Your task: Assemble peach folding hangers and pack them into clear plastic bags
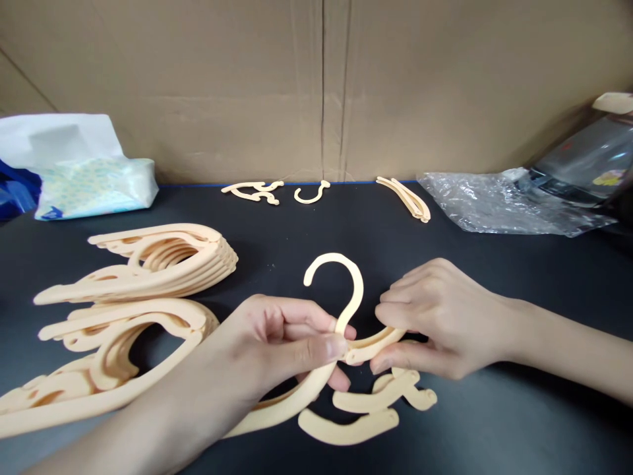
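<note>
"One cream hanger (357, 297) over the black table (277, 237); who holds it?"

"You: your left hand (277, 343) pinches its hook's base; your right hand (435, 323), fingers curled, grips one bar (376, 344), hiding that end."

"And the other bar (297, 404)?"

"It disappears behind your left forearm (182, 402)."

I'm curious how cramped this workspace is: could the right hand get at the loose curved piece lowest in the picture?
Probably yes: the curved piece lies uncovered on the dark table, near the right hand. That hand holds a hanger arm, though, so it would likely need to let go first.
</note>
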`<state>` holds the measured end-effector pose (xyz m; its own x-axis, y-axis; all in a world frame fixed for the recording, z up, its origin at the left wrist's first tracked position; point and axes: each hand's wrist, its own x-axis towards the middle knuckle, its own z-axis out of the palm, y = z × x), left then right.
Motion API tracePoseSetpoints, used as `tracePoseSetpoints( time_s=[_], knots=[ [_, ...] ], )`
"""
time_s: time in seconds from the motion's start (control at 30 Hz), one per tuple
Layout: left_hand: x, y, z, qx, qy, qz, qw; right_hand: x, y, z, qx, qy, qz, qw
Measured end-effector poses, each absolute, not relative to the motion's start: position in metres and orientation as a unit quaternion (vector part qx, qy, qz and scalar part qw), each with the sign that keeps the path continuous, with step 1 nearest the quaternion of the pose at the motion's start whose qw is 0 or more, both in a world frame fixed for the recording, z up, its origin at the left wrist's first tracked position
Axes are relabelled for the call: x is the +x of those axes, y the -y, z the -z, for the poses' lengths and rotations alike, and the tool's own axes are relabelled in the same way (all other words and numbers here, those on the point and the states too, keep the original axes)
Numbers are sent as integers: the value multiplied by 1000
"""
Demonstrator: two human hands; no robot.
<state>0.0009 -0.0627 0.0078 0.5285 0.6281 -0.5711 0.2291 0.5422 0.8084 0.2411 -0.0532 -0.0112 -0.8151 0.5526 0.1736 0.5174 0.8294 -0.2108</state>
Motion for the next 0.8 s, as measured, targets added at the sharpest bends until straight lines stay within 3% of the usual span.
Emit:
tracePoseSetpoints(
  time_s=[0.57,0.8],
  knots=[
    [7,66,-2,520,-489,-198,672,238,50,-2,-422,897,-118,51],
    [2,67,4,666,-521,-214,489,259,32,-11,-550,816,-156,80]
  ],
)
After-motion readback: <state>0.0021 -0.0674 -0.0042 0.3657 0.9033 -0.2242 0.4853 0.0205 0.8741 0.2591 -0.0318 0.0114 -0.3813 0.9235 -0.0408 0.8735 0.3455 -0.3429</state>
